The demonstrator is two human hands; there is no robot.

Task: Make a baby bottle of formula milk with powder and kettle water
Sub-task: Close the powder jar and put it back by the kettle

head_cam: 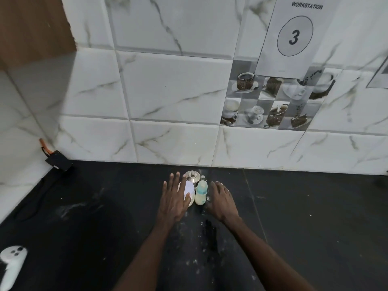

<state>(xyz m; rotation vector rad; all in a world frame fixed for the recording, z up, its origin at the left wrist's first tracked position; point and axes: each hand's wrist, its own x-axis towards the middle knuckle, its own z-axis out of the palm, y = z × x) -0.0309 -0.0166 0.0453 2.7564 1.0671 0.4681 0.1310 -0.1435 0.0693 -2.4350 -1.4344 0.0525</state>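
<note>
Black table [294, 217] against a marble-tiled wall [168, 91]. Near its far edge, a baby bottle [201, 193], upright, capped, full of pale milk. Just left of it, a white container [188, 191]; behind both, a small steel pot [193, 177] with knobbed lid. Left hand [174, 203] and right hand [223, 203] flanking the bottle, palms down, fingers [175, 181] spread, gripping nothing, probably to show the finished bottle. Spilled powder and wet streaks nearer. White controller [11, 263] at near left.

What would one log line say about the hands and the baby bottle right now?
left hand: open, flat | right hand: open, flat | baby bottle: upright between them, milky, capped | counter: powder spilled
</note>
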